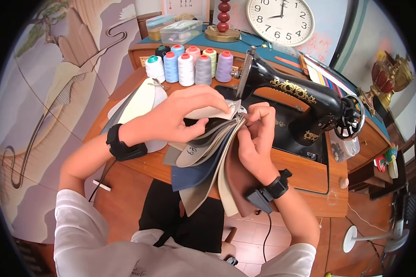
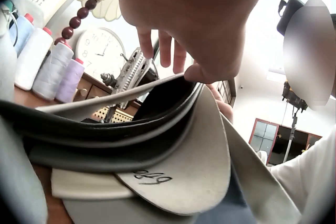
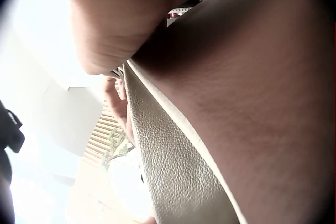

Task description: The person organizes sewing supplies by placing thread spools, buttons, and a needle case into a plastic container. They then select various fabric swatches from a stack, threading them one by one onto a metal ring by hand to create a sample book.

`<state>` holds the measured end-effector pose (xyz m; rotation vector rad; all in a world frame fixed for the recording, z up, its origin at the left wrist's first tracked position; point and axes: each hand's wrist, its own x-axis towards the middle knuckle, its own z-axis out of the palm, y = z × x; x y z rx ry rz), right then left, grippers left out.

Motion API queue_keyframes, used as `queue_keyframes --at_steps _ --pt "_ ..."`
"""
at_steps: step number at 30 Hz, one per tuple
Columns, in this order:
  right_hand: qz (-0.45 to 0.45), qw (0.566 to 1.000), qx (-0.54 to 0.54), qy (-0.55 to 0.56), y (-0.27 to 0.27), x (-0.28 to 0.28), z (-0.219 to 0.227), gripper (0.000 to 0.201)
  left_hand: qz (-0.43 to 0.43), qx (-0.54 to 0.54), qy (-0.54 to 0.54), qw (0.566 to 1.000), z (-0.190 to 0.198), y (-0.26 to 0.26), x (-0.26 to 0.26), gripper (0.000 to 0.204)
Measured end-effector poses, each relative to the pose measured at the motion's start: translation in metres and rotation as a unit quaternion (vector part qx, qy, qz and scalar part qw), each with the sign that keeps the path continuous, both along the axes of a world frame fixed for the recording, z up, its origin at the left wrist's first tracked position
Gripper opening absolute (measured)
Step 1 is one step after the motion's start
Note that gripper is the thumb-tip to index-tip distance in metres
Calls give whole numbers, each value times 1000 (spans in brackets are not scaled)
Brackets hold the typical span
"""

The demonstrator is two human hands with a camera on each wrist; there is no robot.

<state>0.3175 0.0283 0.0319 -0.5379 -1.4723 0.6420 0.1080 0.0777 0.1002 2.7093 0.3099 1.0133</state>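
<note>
A fan of leather-like swatches, among them a blue one (image 1: 196, 174), a brown one (image 1: 239, 173) and a pale one marked with handwriting (image 2: 202, 171), hangs from a gathered top end. The right hand (image 1: 258, 138) pinches that top end beside the brown swatch, fingers curled. My left hand (image 1: 180, 113) pinches a light swatch (image 1: 219, 111) at the upper left of the bundle, thumb beneath and fingers over it. In the right wrist view, a cream grained swatch (image 3: 168, 161) hangs beside the brown one (image 3: 262, 87), below the right hand (image 3: 126, 19).
A black sewing machine (image 1: 286, 85) stands just beyond the hands on the wooden table (image 1: 309, 201). Several thread spools (image 1: 186, 69) stand behind the left hand. More swatches (image 1: 136, 108) lie at the left. A clock (image 1: 280, 21) and clear boxes (image 1: 181, 32) are at the back.
</note>
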Motion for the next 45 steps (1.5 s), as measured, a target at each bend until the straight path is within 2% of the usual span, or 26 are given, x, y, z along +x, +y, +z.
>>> queue_keyframes --at_steps 3,5,6,12,16,20,21,23,24,25,27,29,31,32,35,37,38,40,41,43,44,45 --pt "-25 999 48 -2 4 4 -3 31 -23 -8 -19 1000 -6 1 7 45" --pt "-42 997 65 5 6 3 -6 32 1 -42 22 999 -1 -1 6 45" --pt "-42 997 66 7 6 2 -5 32 -5 -26 12 1000 -2 0 8 44" --pt "-21 998 34 55 2 2 -3 34 50 28 36 998 2 -15 8 49" --pt "-20 997 31 72 2 -1 -5 34 86 -18 77 993 3 -35 3 55" --pt "-6 997 11 72 5 2 -7 34 115 -16 117 986 0 -37 11 57" --pt "-5 998 13 69 6 3 -7 34 116 -15 114 987 -3 -30 12 57" --pt "-34 998 -25 52 8 6 -10 33 68 16 13 997 -4 -19 19 47" --pt "-30 997 -26 64 11 6 -14 33 48 -18 -19 998 -5 -17 22 39" --pt "-34 997 -24 64 10 5 -12 33 44 -16 -19 999 -6 -12 23 39" --pt "-39 996 -38 76 8 4 -8 33 113 22 9 993 -14 4 22 35" --pt "-62 995 -48 61 14 6 -13 32 117 -5 9 993 -8 -3 27 40" --pt "-96 995 -6 38 13 6 -13 32 126 63 17 990 -9 -5 31 38" --pt "-95 995 -7 40 12 5 -11 32 126 62 20 990 -10 -7 33 38" --pt "-100 994 -1 47 11 4 -10 32 122 31 9 992 -9 -13 35 34" --pt "-107 993 -15 43 13 6 -11 32 100 -95 19 990 -6 -13 35 33" --pt "-111 993 -13 38 14 8 -11 32 96 -95 14 991 -11 -10 36 33" --pt "-118 992 -31 34 15 9 -12 33 13 -196 -47 979 -17 -9 41 45" --pt "-122 992 -29 32 16 10 -13 33 8 -195 -49 980 -16 -13 42 45" --pt "-144 989 -18 9 18 10 -15 35 124 -82 54 987 -14 -27 45 63" --pt "-159 987 -8 -5 20 12 -15 37 140 -27 35 989 -24 -25 48 73" --pt "-161 987 -11 -9 19 14 -15 37 138 -31 33 989 -25 -23 48 73"
